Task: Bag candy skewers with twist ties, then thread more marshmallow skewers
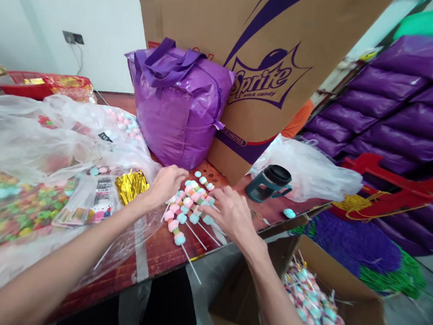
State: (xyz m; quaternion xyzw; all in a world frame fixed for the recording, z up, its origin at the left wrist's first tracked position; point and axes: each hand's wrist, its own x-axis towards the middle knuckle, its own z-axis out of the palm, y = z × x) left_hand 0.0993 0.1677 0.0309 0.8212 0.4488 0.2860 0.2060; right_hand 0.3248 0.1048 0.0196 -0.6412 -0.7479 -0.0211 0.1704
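Several marshmallow skewers [186,211] with pink, blue and white pieces lie side by side on the red-brown table [163,251], their white sticks pointing toward me. My left hand [166,184] rests at their left end, fingers curled over the top pieces. My right hand [230,213] lies on their right side, fingers bent and pressing on the marshmallows. A bundle of gold twist ties [131,185] sits just left of my left hand, on a clear plastic sheet.
A purple bag [177,108] and a tall Sprite cardboard box [271,61] stand behind the skewers. A dark cup [269,183] and a loose blue marshmallow [289,213] lie right. Clear bags of sweets [30,166] cover the left. An open carton [363,302] of wrapped skewers sits lower right.
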